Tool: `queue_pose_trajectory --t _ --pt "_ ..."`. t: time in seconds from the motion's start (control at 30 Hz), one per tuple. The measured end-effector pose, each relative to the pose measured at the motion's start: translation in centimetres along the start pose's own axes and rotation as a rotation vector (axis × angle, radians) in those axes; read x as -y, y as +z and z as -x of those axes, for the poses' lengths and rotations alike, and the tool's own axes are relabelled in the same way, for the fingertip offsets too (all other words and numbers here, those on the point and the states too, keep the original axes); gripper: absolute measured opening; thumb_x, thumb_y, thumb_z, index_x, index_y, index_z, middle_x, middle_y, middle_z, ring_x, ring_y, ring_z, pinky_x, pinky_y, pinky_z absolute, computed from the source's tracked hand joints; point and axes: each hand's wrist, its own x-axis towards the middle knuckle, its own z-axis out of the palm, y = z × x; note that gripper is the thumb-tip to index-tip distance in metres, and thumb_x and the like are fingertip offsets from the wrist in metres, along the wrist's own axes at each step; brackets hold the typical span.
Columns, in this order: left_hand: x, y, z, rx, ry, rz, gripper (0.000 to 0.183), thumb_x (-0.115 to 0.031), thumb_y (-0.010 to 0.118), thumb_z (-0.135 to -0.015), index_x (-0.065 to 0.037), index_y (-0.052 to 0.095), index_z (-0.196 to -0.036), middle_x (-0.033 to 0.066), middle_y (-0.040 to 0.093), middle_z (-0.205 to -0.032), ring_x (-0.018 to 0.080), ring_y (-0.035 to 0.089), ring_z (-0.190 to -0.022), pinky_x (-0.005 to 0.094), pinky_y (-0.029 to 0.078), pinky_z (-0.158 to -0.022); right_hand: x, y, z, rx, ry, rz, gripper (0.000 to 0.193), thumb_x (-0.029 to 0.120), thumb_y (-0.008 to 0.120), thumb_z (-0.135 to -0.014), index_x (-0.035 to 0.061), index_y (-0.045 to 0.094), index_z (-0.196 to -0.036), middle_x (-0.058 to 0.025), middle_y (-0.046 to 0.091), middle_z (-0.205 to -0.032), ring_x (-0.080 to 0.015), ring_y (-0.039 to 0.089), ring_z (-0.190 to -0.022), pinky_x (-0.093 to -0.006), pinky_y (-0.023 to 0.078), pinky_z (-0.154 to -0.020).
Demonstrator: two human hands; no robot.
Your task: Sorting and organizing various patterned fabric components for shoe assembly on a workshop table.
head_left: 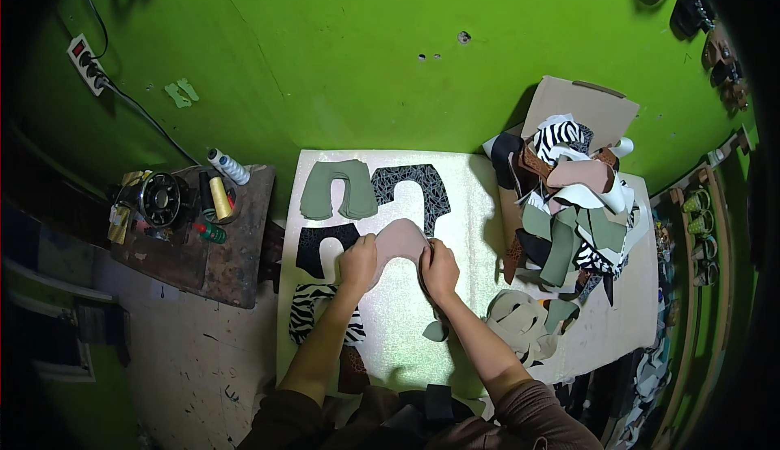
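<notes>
Between my two hands is a pink U-shaped cut piece (401,239), its curve toward the wall and its legs toward me. My left hand (357,263) grips its left leg, fingers closed. On the other leg my right hand (439,269) is closed too. Around it on the pale board (398,352) lie more U-shaped pieces: a green stack (316,192), a black one with a light line pattern (435,186), a dark speckled one (309,251) and a zebra-striped one (304,312) partly under my left forearm. A small green scrap (435,331) lies near my right forearm.
To the right, a heap of mixed offcuts (561,230) spills from a cardboard box (581,113). Beige pieces (520,324) lie nearer me. On the left, a worn wooden table (236,263) bears a black handwheel (160,199) and thread spools (230,167). A green wall (366,60) stands behind.
</notes>
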Motion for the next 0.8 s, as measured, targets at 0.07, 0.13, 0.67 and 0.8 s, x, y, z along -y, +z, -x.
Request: queue_pose_trajectory --t 0.07,0.13,0.67,0.8 --pt "-0.2 -0.3 0.0 0.042 0.044 -0.077 0.012 -0.015 0.052 -0.082 -0.007 0.054 -0.09 0.0136 0.06 -0.084 0.031 0.06 -0.071 0.04 0.049 -0.062 -0.4 0.3 -0.1 -0.027 -0.071 0.03 0.02 0.018 0.05 -0.086 0.0047 0.055 -0.1 -0.0142 0.06 -0.091 -0.0287 0.057 -0.086 -0.0379 0.046 -0.071" --pt "-0.4 -0.5 0.0 -0.001 0.134 -0.128 0.011 -0.015 0.057 -0.077 -0.008 0.052 -0.084 0.0098 0.058 -0.082 0.0281 0.06 -0.073 0.0373 0.049 -0.06 -0.6 0.5 0.1 -0.022 -0.075 0.045 0.02 0.017 0.05 -0.086 0.0049 0.055 -0.101 -0.013 0.061 -0.092 -0.0287 0.057 -0.085 -0.0381 0.046 -0.071" --pt "-1.1 3.2 0.6 0.125 0.364 -0.227 0.049 -0.026 0.047 -0.087 -0.006 0.04 -0.13 0.0079 0.037 -0.137 0.0208 0.031 -0.128 0.0418 0.022 -0.105 0.1 1.8 -1.2 0.142 -0.518 0.134 0.044 0.011 0.05 -0.08 0.0056 0.048 -0.123 -0.0104 0.051 -0.122 -0.0244 0.044 -0.117 -0.0416 0.03 -0.1" --pt "-0.6 3.1 0.6 0.155 0.353 -0.184 0.049 -0.027 0.046 -0.087 -0.007 0.039 -0.132 0.007 0.035 -0.139 0.0199 0.031 -0.128 0.0421 0.021 -0.106 -1.1 2.0 -1.5 0.228 -0.451 0.181 0.044 0.013 0.047 -0.084 0.0076 0.045 -0.127 -0.0079 0.045 -0.131 -0.0207 0.038 -0.125 -0.0465 0.02 -0.106"
